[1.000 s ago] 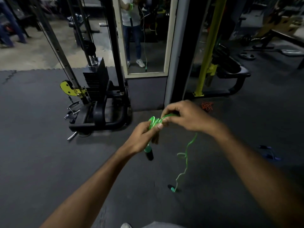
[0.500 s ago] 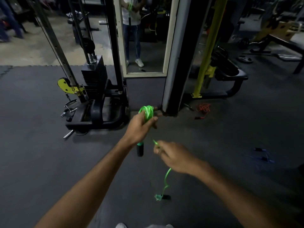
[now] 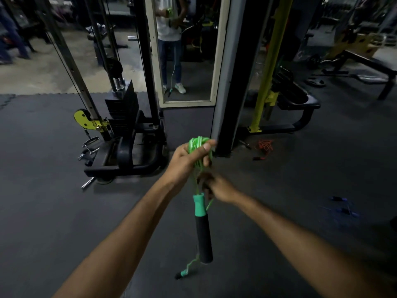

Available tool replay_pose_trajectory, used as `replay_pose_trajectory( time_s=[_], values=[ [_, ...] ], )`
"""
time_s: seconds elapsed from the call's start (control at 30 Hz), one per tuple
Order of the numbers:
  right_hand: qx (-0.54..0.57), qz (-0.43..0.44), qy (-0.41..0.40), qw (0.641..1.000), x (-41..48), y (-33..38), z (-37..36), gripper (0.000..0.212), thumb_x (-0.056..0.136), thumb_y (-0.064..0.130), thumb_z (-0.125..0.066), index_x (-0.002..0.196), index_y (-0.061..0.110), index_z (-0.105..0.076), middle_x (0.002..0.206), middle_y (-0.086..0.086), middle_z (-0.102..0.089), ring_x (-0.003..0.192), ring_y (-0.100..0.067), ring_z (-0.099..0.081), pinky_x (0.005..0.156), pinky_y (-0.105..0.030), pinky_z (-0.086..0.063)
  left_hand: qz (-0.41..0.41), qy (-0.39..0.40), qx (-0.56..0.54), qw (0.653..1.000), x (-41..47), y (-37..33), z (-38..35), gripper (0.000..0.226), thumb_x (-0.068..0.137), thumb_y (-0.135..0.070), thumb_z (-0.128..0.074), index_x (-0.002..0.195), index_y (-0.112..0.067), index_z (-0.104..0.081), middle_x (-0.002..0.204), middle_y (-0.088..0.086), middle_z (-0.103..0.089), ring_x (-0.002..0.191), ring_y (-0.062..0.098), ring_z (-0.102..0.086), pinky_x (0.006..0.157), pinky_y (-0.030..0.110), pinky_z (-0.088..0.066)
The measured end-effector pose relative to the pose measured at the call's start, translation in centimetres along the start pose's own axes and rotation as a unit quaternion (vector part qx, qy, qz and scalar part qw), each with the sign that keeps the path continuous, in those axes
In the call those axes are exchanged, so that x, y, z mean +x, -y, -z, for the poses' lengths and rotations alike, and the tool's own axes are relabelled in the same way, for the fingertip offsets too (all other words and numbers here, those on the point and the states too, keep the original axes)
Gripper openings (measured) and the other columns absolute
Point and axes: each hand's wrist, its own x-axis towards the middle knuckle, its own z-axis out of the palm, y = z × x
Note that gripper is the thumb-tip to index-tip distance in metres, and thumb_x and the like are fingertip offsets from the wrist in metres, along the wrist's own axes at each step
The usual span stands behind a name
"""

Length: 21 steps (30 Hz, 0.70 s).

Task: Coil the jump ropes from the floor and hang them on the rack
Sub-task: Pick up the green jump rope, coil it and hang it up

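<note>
My left hand (image 3: pixel 189 161) grips a bundle of green jump rope (image 3: pixel 198 144) coils at chest height. One handle (image 3: pixel 203 231), teal at the top and black below, hangs down from the coils. My right hand (image 3: pixel 217 186) sits just below the left, pinching a loose green strand. The rope's tail runs down to the second handle (image 3: pixel 181 274) lying on the floor. An orange jump rope (image 3: pixel 265 146) lies in a heap by the black post. A blue jump rope (image 3: pixel 343 208) lies on the floor at the right. No hanging rack is identifiable.
A cable machine with a weight stack (image 3: pixel 122 112) stands ahead on the left. A framed mirror (image 3: pixel 187 50) shows a person's reflection. A black post (image 3: pixel 234 82) and yellow upright (image 3: pixel 268 67) rise ahead. A bench (image 3: pixel 369 65) stands far right. Dark rubber floor (image 3: pixel 53 201) surrounds me.
My right hand rose from lower down to just under the left hand, drawing up more rope. The coil in my left hand grew and the tail to the floor handle shortened.
</note>
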Motion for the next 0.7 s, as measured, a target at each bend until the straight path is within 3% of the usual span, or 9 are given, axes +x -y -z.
replay_pose_trajectory(
  time_s=[0.07,0.13,0.17,0.23,0.37,0.43,0.53,0.63,0.7],
  values=[
    [-0.104,0.027,0.062,0.992,-1.7,0.1,-1.1,0.02,0.097,0.012,-0.04,0.081,0.018,-0.05,0.071,-0.007,-0.056,0.061,-0.022,-0.054,0.063,-0.036,-0.04,-0.006,-0.044,0.01,0.999,0.6,0.1,0.3,0.026,0.097,-0.007,-0.052,0.119,0.005,-0.059,0.081,0.002,-0.072,0.062,0.011,-0.064,0.065,0.021,-0.052],
    [-0.263,0.079,0.097,0.957,-3.1,1.0,-0.4,0.01,0.095,0.023,-0.042,0.093,0.018,-0.05,0.092,-0.009,-0.064,0.084,-0.03,-0.06,0.073,-0.038,-0.045,-0.015,-0.061,0.09,0.994,0.7,1.1,1.3,0.02,0.095,-0.009,-0.055,0.112,-0.007,-0.066,0.117,0.007,-0.068,0.075,0.014,-0.068,0.076,0.028,-0.056],
    [-0.291,0.108,0.094,0.946,-3.7,1.7,0.2,0.011,0.094,0.026,-0.043,0.096,0.02,-0.052,0.095,-0.006,-0.067,0.088,-0.028,-0.061,0.073,-0.038,-0.047,-0.013,-0.058,0.136,0.989,0.7,1.8,2.0,0.016,0.095,-0.013,-0.057,0.106,-0.015,-0.069,0.123,0.007,-0.065,0.078,0.016,-0.067,0.08,0.032,-0.055],
    [-0.282,0.15,0.049,0.946,-4.5,3.7,1.9,0.011,0.092,0.03,-0.049,0.094,0.023,-0.057,0.087,0.001,-0.068,0.081,-0.022,-0.063,0.068,-0.037,-0.047,0.003,-0.028,0.219,0.975,0.2,3.1,3.0,0.012,0.095,-0.021,-0.057,0.102,-0.017,-0.067,0.104,0.006,-0.071,0.075,0.015,-0.064,0.078,0.039,-0.053],
    [-0.286,0.204,-0.047,0.935,-3.2,7.4,6.2,0.01,0.087,0.032,-0.06,0.089,0.025,-0.066,0.069,0.014,-0.063,0.064,0.0,-0.053,0.062,-0.028,-0.041,0.019,0.033,0.256,0.966,-1.6,3.3,2.3,0.057,0.099,-0.045,-0.032,0.073,-0.006,-0.065,0.066,0.006,-0.063,0.066,0.011,-0.057,0.071,0.032,-0.045],
    [-0.264,0.219,-0.082,0.936,-1.7,8.1,7.9,0.01,0.084,0.036,-0.064,0.089,0.027,-0.068,0.074,0.014,-0.068,0.068,0.001,-0.059,0.064,-0.027,-0.046,0.008,0.048,0.216,0.975,-2.1,2.7,1.5,0.054,0.099,-0.042,-0.032,0.081,-0.006,-0.068,0.059,0.008,-0.059,0.059,0.013,-0.054,0.065,0.022,-0.041],
    [-0.177,0.222,-0.111,0.952,1.2,6.3,8.3,0.02,0.081,0.044,-0.065,0.085,0.025,-0.067,0.075,0.009,-0.069,0.07,-0.002,-0.063,0.063,-0.027,-0.048,0.001,0.047,0.14,0.989,-1.5,1.3,0.7,0.037,0.09,-0.03,-0.056,0.099,0.004,-0.067,0.053,0.003,-0.052,0.052,0.016,-0.047,0.057,0.025,-0.039],
    [0.073,0.119,-0.045,0.989,2.7,2.7,5.3,0.028,0.092,0.04,-0.054,0.084,0.014,-0.061,0.062,-0.008,-0.052,0.049,-0.002,-0.049,0.047,-0.022,-0.039,0.006,0.06,0.076,0.995,-0.5,0.5,1.0,0.024,0.094,-0.016,-0.056,0.104,0.002,-0.068,0.052,0.002,-0.048,0.051,0.016,-0.044,0.057,0.03,-0.04],
    [0.144,0.008,-0.021,0.989,2.2,0.2,2.7,0.025,0.101,0.023,-0.041,0.088,0.011,-0.058,0.053,-0.004,-0.051,0.038,0.0,-0.043,0.04,-0.017,-0.034,0.015,0.069,0.034,0.997,-0.3,0.5,1.1,0.026,0.095,-0.015,-0.053,0.111,0.0,-0.067,0.053,0.001,-0.048,0.053,0.015,-0.045,0.06,0.03,-0.042]
  ],
)
